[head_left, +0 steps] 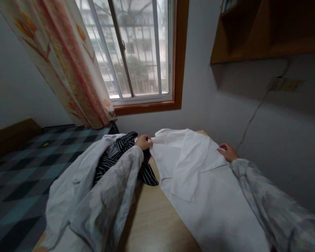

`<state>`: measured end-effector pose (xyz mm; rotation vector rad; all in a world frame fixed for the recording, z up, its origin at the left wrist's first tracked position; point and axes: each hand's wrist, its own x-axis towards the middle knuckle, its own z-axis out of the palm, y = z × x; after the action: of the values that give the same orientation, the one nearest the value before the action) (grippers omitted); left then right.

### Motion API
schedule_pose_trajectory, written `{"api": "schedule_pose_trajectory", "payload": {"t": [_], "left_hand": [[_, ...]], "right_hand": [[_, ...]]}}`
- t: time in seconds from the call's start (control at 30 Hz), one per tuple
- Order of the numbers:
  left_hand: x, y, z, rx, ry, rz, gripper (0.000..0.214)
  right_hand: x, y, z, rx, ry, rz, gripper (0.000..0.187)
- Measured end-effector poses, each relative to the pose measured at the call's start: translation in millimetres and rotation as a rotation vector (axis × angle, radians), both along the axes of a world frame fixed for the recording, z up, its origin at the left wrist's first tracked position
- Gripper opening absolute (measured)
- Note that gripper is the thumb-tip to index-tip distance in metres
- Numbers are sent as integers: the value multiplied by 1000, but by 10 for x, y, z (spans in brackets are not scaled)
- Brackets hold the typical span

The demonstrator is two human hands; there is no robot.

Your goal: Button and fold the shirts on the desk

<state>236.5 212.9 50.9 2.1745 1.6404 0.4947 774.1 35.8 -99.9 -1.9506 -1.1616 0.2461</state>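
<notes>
A white shirt (199, 175) lies spread on a light wooden table (152, 220), one sleeve folded across its front. My left hand (143, 142) pinches the shirt's left shoulder edge near the collar. My right hand (228, 152) rests flat on the shirt's right side, fingers apart. Both of my arms wear pale grey sleeves.
A black-and-white striped garment (120, 157) and a pale garment (76, 182) are heaped at the table's left. A checked bed cover (21, 168) lies further left. A window (136, 49) with a flowered curtain (68, 63) is ahead; a wooden shelf (265, 31) and a cable (252, 119) are on the right wall.
</notes>
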Motion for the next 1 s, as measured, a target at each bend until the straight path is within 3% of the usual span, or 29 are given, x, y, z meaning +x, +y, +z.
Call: {"api": "schedule_pose_trajectory", "payload": {"t": [0.17,0.33,0.43,0.57,0.67,0.8,0.9,1.0], "left_hand": [[-331,-219,82,-164,-15,-18,20],[-794,-524,109,-280,58,-14,24],[-970,-663,177,-301,272,-85,28],[-979,-747,308,-249,582,-140,39],[-871,-656,362,-54,592,-43,55],[-696,-253,283,165,416,42,62],[-570,106,133,27,311,118,60],[-464,327,-18,-57,308,116,50]], "right_hand": [[-120,250,5,21,-113,66,19],[-455,621,7,26,-164,162,18],[-702,805,18,43,-199,251,21],[-825,844,49,59,-233,338,24],[-683,681,25,34,-275,289,36],[-366,205,-78,-66,-357,163,51],[-255,-264,-88,-65,-471,154,53],[-345,-699,5,-22,-585,204,52]]}}
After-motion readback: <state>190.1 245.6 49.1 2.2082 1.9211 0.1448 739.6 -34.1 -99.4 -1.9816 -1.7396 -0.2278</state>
